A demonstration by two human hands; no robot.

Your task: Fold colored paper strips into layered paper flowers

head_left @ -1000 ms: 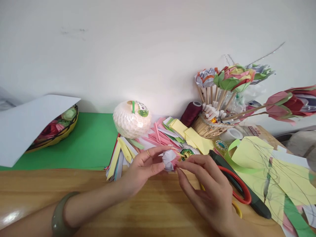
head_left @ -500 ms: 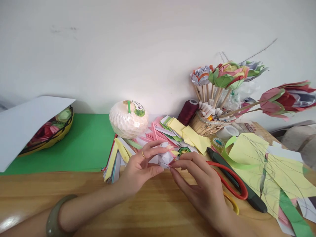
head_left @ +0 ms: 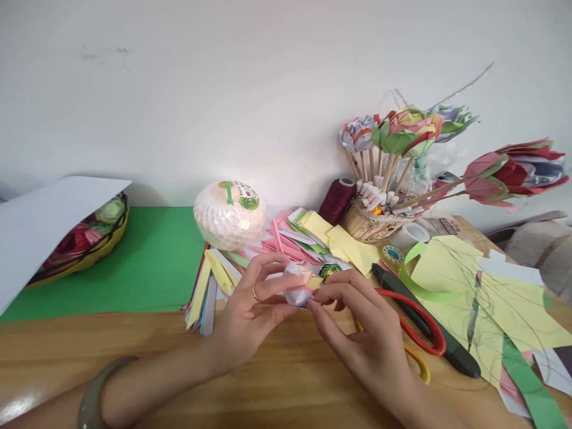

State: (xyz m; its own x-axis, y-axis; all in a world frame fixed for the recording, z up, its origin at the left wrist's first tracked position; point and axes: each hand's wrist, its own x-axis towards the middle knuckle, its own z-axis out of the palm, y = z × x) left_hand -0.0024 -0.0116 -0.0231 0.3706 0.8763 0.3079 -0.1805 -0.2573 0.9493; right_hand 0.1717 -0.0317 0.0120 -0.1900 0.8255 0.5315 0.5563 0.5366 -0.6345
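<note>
A small folded paper flower (head_left: 298, 296), white with pink and yellow tips, is held up over the front of the table. The fingers of my left hand (head_left: 255, 304) are closed round its left side. At its lower right edge, my right hand (head_left: 364, 322) pinches the paper between thumb and forefinger. Just behind the fingers lies a green and yellow folded piece (head_left: 329, 272), partly hidden. Under my right wrist are scissors with red and yellow handles (head_left: 429, 328); their blades are out of sight.
Folded paper strips (head_left: 308, 235) lie behind my hands, beside a wrapped coconut (head_left: 230, 217). Paper flowers on sticks (head_left: 409, 134) stand in a basket (head_left: 364, 223) at the back right. Right of the scissors are a dark green pen-like tool (head_left: 415, 322) and yellow paper (head_left: 513, 304) with loose threads.
Both hands stay on the paper flower, which has turned slightly between the fingers. The whole view has shifted a little.
</note>
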